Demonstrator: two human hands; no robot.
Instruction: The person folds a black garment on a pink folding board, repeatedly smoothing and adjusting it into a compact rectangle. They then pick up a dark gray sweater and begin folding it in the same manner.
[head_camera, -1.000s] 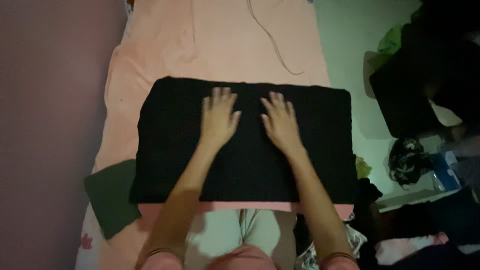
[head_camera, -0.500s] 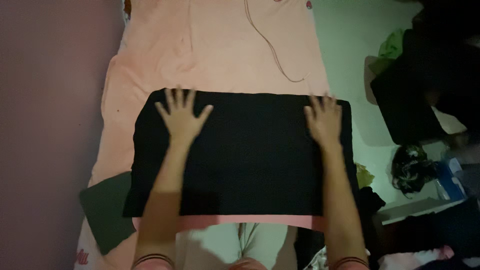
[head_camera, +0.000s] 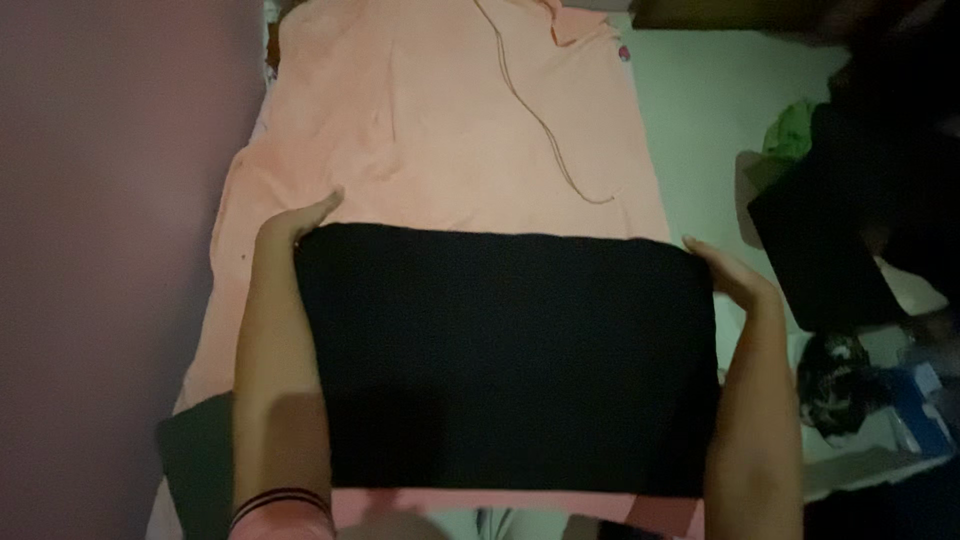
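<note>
I have one view only, from the head camera, looking steeply down and close over the bed (head_camera: 440, 120), which runs from 6 to 12 o'clock; the wall (head_camera: 90, 250) fills 9 o'clock, the floor (head_camera: 700, 130) and clutter (head_camera: 850, 230) 3 o'clock

One package-like thing (head_camera: 912, 398) is showing, at about four o'clock near the right edge. It is lying low among dark clutter, looking blue with a paler patch. It is coming out too dim and blurred to tell its shape or any label. No screen or sign is showing.
</note>
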